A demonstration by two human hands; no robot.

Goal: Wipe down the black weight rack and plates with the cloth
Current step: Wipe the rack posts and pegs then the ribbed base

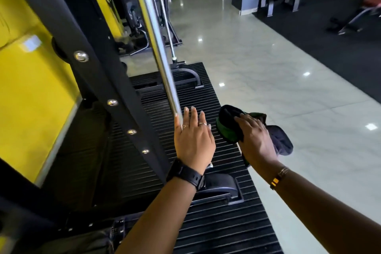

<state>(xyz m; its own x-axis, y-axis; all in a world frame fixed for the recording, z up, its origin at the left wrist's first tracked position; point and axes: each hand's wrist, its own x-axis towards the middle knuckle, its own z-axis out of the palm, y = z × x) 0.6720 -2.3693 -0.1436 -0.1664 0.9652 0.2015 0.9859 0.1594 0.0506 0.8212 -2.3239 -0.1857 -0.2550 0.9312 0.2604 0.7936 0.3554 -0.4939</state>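
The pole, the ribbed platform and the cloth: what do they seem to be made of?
The pole looks like polished metal, probably chromed steel: it mirrors light in bright streaks. The platform seems matte black rubber or plastic, with fine parallel ribs. The cloth, in the right hand, looks like soft fabric, green and dark, folding limply.

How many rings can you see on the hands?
2, both on the left hand: a silver band, a thinner ring nearer the chrome pole. The right hand grips the cloth, possibly hiding more.
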